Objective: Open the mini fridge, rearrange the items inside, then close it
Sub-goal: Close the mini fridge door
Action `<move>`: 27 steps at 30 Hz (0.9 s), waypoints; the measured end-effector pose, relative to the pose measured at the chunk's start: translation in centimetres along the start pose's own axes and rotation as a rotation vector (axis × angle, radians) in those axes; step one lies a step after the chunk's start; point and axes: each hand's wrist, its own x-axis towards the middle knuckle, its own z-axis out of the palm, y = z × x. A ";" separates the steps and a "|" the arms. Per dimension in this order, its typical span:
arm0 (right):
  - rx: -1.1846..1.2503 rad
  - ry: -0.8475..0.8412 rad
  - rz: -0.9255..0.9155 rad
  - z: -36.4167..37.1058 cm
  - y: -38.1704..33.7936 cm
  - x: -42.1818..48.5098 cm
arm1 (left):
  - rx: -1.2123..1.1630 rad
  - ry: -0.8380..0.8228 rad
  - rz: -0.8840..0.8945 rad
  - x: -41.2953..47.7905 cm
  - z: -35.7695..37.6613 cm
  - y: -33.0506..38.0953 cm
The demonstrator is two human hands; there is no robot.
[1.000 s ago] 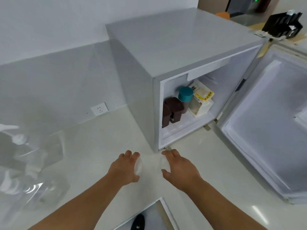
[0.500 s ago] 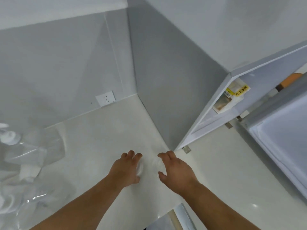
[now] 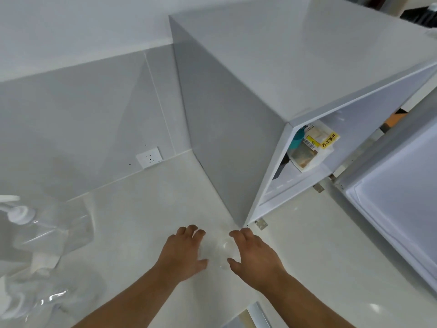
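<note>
The grey mini fridge [image 3: 295, 67] stands on the pale counter with its door [image 3: 397, 209] swung open to the right. Inside I see a yellow-labelled food packet [image 3: 312, 147], a teal cap [image 3: 298, 139] and a sliver of a dark item [image 3: 280, 169]; the other contents are hidden by the fridge wall. My left hand [image 3: 182, 254] and my right hand [image 3: 255, 254] rest on the counter by the fridge's front left corner. They are cupped around a small clear container [image 3: 221, 252] between them, one hand on each side.
A white wall socket [image 3: 149, 157] sits low on the grey backsplash. Clear plastic packaging with a white pump top [image 3: 35, 233] lies at the far left of the counter. A metallic edge [image 3: 256, 313] shows at the bottom.
My view has swung left and closer, so most of the fridge interior is out of sight. My hands have drawn closer together around the clear container, staying at the same spot.
</note>
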 end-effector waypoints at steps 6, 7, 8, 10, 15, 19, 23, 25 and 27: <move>-0.047 0.167 0.004 -5.3 2.5 -3.3 | -0.113 0.219 0.096 -0.6 -6.0 5.4; -0.059 0.202 0.011 -6.4 2.9 -4.0 | -0.127 0.253 0.114 -0.7 -7.1 6.7; -0.075 0.240 0.018 -7.7 3.3 -4.7 | -0.140 0.285 0.135 -0.7 -8.2 8.0; -0.108 0.301 0.039 -10.1 4.2 -6.0 | -0.171 0.337 0.183 -0.6 -10.1 10.8; -0.168 0.402 0.112 -18.1 7.0 -9.6 | -0.220 0.456 0.330 0.1 -15.8 18.6; -0.219 0.583 0.155 -25.6 8.9 -12.9 | -0.174 0.583 0.469 1.1 -22.8 24.5; -0.279 0.705 0.202 -32.6 10.9 -16.1 | -0.142 0.760 0.616 1.9 -30.6 28.5; -0.319 0.778 0.223 -35.9 12.0 -17.7 | -0.103 0.804 0.643 2.6 -34.1 29.4; -0.356 0.844 0.268 -38.8 13.5 -19.4 | -0.027 0.812 0.615 3.6 -37.4 29.6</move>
